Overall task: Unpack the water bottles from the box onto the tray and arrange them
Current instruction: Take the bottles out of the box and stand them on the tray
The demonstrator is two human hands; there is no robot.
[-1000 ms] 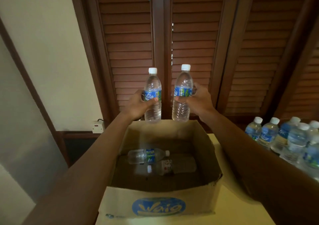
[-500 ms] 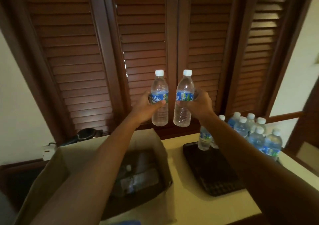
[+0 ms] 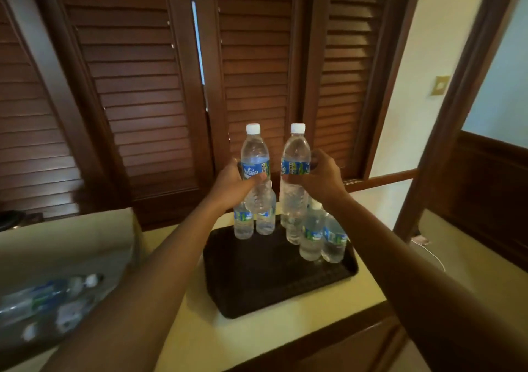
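My left hand (image 3: 231,185) grips a clear water bottle (image 3: 255,154) with a blue label and white cap, held upright. My right hand (image 3: 321,177) grips a second water bottle (image 3: 295,154) of the same kind, also upright. Both bottles hang side by side above the far part of the dark tray (image 3: 274,274). Several bottles (image 3: 313,233) stand on the tray along its far and right sides, partly hidden behind my hands. The open cardboard box (image 3: 65,243) sits at the left, with bottles lying inside (image 3: 48,294).
The tray and box rest on a pale yellow counter (image 3: 368,283) with a dark wooden front edge. Brown louvred shutters (image 3: 143,86) fill the wall behind. A wooden door frame (image 3: 457,100) rises at the right.
Both hands have carried the two bottles to the right, from over the box to over the tray. My view has turned right, so the box is now at the left edge.
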